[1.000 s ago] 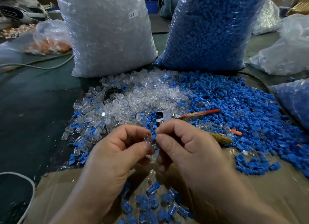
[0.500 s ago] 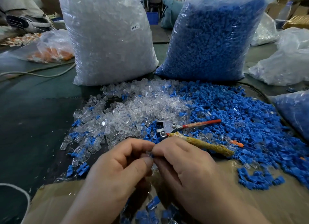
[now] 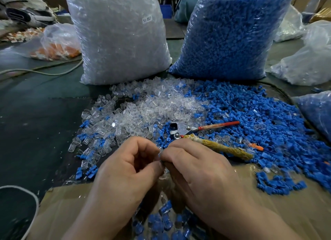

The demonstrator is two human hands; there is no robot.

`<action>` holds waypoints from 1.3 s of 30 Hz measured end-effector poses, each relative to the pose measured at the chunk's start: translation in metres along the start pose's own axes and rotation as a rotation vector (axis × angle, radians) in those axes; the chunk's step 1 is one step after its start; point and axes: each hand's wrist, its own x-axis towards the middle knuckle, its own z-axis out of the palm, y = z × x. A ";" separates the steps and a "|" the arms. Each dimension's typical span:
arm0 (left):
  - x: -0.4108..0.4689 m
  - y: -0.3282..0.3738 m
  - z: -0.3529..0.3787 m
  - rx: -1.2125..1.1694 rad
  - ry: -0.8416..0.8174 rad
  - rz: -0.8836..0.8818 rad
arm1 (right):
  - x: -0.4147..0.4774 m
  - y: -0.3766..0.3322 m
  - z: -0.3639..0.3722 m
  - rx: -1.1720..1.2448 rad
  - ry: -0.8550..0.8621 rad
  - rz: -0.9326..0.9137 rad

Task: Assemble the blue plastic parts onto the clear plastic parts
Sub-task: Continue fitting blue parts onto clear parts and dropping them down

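My left hand [image 3: 125, 169] and my right hand [image 3: 200, 169] meet fingertip to fingertip at the bottom centre, pinched together on a small clear plastic part [image 3: 162, 175] with a blue part; most of it is hidden by the fingers. Beyond the hands lies a heap of loose clear parts [image 3: 150, 109], and to its right a wide heap of loose blue parts [image 3: 259, 125]. Below the hands, assembled blue-and-clear pieces [image 3: 164, 221] lie in a cardboard box [image 3: 68, 204].
Red-handled pliers [image 3: 197, 129] lie between the heaps. A big bag of clear parts [image 3: 118, 35] and a big bag of blue parts [image 3: 229, 33] stand behind. More bags sit at the right [image 3: 304, 64]; a bag with orange pieces [image 3: 57, 46] and a cable [image 3: 44, 72] at the left.
The hands have closed tighter on the piece, so it is nearly hidden between the fingertips. The camera view has tilted, so hands and heaps sit lower in the frame.
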 end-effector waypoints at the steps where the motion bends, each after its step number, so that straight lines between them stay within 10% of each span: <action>1: 0.000 0.002 0.001 -0.003 -0.008 0.018 | 0.000 0.001 0.000 -0.008 0.002 0.000; 14: 0.003 -0.007 -0.005 -0.431 0.008 -0.148 | 0.001 0.059 -0.007 -0.452 -0.241 0.464; 31: 0.000 0.005 -0.001 -0.502 0.018 -0.286 | -0.001 0.060 -0.018 -0.456 -0.322 0.410; 39: 0.000 0.005 0.000 -0.523 0.050 -0.282 | 0.004 0.050 -0.025 -0.401 -0.083 0.408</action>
